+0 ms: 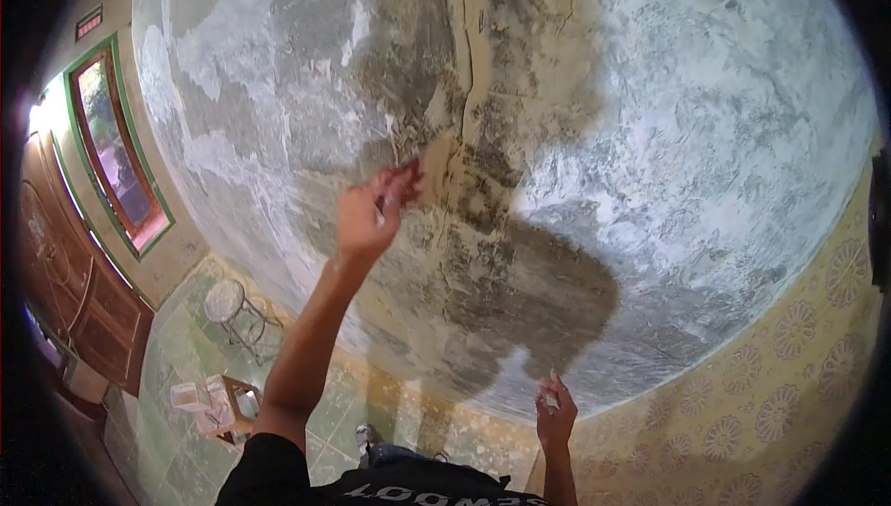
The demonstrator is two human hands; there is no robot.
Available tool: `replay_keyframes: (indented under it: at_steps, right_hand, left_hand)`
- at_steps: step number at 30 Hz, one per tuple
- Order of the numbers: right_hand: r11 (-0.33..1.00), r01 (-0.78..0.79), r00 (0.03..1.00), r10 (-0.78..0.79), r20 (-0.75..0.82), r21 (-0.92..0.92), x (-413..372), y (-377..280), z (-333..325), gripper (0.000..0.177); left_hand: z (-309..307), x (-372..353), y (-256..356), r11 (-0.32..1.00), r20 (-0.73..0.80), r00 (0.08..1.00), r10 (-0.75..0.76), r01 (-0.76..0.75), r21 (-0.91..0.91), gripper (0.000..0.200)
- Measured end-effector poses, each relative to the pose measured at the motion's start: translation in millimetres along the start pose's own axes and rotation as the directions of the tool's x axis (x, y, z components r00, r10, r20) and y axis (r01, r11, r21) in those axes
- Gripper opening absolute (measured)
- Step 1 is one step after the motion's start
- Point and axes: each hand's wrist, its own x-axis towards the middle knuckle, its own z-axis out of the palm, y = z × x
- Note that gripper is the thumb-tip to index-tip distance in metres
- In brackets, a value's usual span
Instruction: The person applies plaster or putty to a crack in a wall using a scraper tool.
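My left hand (369, 216) is raised against the patchy grey wall (306, 70), its fingers closed and blurred. A tan, flat-looking shape (436, 167) lies at its fingertips, too smeared to identify. Just above it, a rough vertical crack with tan filler (459, 42) runs down the wall, with dark, damp-looking plaster around it. Lower right, my right hand (555, 411) is near the bottom of the wall, fingers loosely curled and apart, with whitish residue on them.
On the left are a wooden door (79, 274) and a green-framed window (116, 149). A round stool (225, 302) and a small wooden stand (225, 408) with a white container (190, 396) are on the green tiled floor. Patterned yellow wall covering (724, 422) spans the lower right.
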Motion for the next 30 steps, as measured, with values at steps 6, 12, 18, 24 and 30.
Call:
replay_keyframes:
  at_steps: [6, 12, 18, 24, 30]
  right_hand:
    - [1.000, 0.014, 1.000, -0.014, 0.013, -0.016, -3.5, -12.6, 5.3, 0.048]
    - [0.999, 0.045, 0.999, -0.045, -0.028, -0.013, -1.0, -25.8, 19.0, 0.030]
    - [0.968, -0.021, 0.964, -0.046, 0.261, 0.249, -16.7, -27.1, 54.0, 0.032]
    - [0.980, 0.032, 0.931, -0.101, 0.350, 0.199, -17.1, -103.3, 89.1, 0.039]
    - [0.908, 0.038, 0.966, -0.140, 0.217, 0.417, -5.6, -119.0, 116.7, 0.052]
  left_hand:
    - [12.8, -28.4, 5.5, 0.993, 0.079, 0.996, -0.041, 0.032, 0.114, 0.020]
    - [30.3, -129.6, 39.9, 0.599, 0.162, 0.755, -0.635, 0.614, -0.514, 0.032]
    - [52.5, -228.4, 25.7, -0.135, 0.396, 0.384, -0.834, 0.554, -0.822, 0.033]
    - [70.4, -235.5, 37.7, -0.293, 0.498, 0.308, -0.811, 0.524, -0.800, 0.032]
    - [74.2, -229.7, 63.4, -0.292, 0.486, 0.246, -0.838, 0.551, -0.782, 0.028]
